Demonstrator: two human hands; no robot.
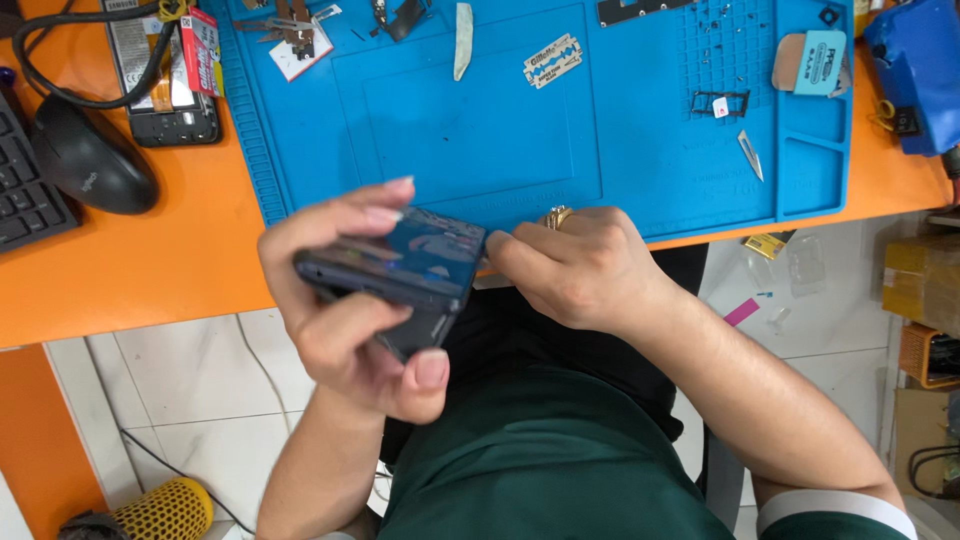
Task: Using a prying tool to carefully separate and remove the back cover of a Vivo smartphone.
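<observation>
Head view, setting: we look down at an orange desk (pixel 150 270) with a blue work mat (pixel 480 120) lying on it, and our lap in dark green clothing below.
Phone, position: we hold a dark smartphone (pixel 400 262) in the air just off the near edge of the desk, above our lap, between both hands.
Left hand: our left hand (pixel 345 300) cradles the phone from below, fingers curled over its far long edge and the thumb pressed against the near edge.
Right hand: our right hand (pixel 580 265), with a gold ring, meets the phone's right end; its fingers are bunched together at that corner, and we cannot tell whether they pinch a small tool or just the edge.
Phone, long axis: it runs roughly left to right, tipped slightly, the glossy face turned up and away from us.
Phone, handling: we judge it light, stiff and flat, slippery on the glass, and fragile if bent or dropped.
Phone, where to grip: the long side edges look safest, as the left hand has them.
On the mat: a razor blade (pixel 552 60), a pale plastic pry strip (pixel 463 40), a small blade (pixel 750 155) and tiny parts lie well apart from the hands.
Left of the mat: a black mouse (pixel 90 160), a keyboard edge (pixel 25 200) and an opened phone body (pixel 165 80).
</observation>
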